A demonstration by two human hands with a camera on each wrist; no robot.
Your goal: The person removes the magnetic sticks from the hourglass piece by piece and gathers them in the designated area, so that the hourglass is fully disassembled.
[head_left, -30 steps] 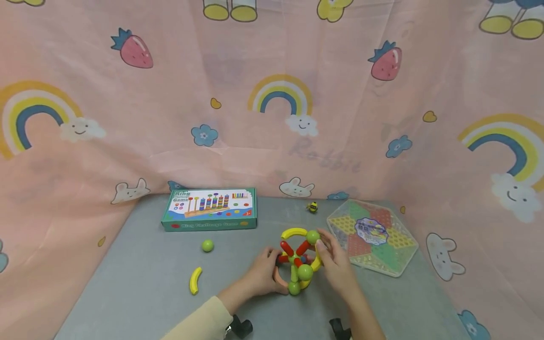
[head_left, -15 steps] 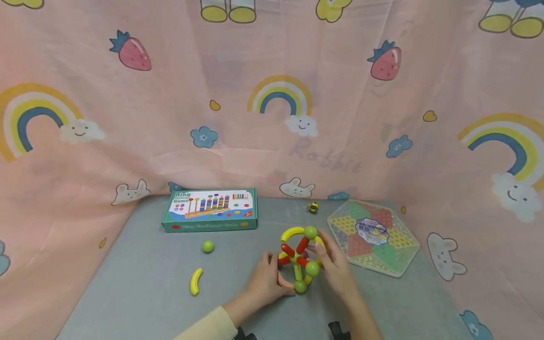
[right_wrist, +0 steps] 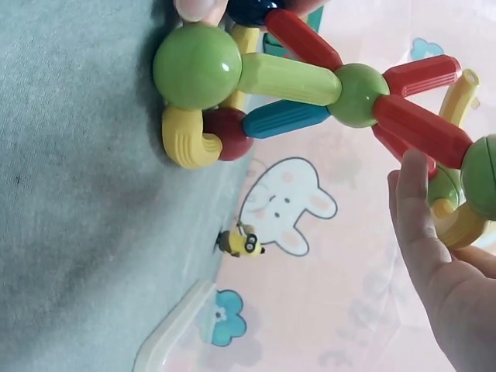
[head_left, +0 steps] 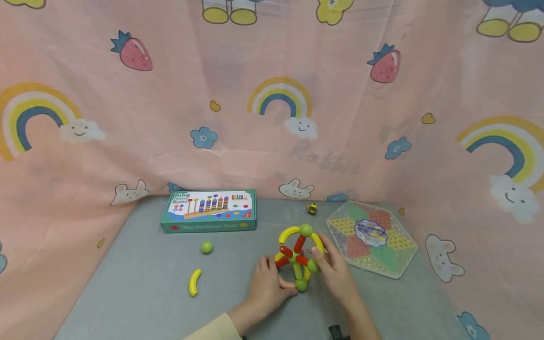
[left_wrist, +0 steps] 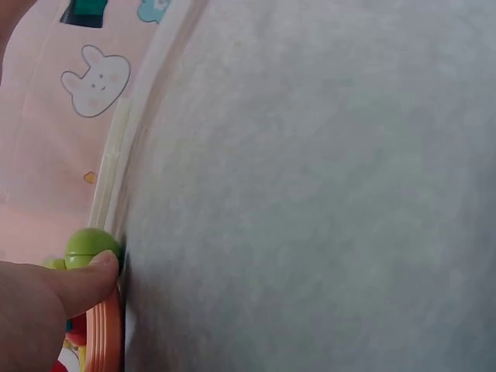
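Note:
Between both hands stands a ball-and-stick building toy [head_left: 300, 243]: red, green and blue straight sticks, green, dark red and dark blue balls, and yellow and orange curved sticks. Its lower left side is gripped by my left hand [head_left: 267, 285]; the left wrist view shows that thumb [left_wrist: 97, 275] pressed on a green ball [left_wrist: 87, 242] above an orange curved stick [left_wrist: 105, 333]. My right hand [head_left: 339, 274] holds the upper right side, around a yellow curved stick [head_left: 317, 242]. In the right wrist view its fingers [right_wrist: 418, 209] lie beside the red sticks. A lower green ball [right_wrist: 198, 67] is close over the table.
On the grey table, a loose green ball [head_left: 207, 247] and a yellow curved stick [head_left: 194, 283] lie at left. Behind them is a Ring Challenge Game box [head_left: 209, 211]. A hexagonal board-game case [head_left: 371, 238] lies at right, a small yellow-black figure [head_left: 312, 208] at the back.
The toy has turned counterclockwise in the head view: its top ball moved left and up, its bottom ball right. My left hand shifted slightly right with it; both hands keep their hold.

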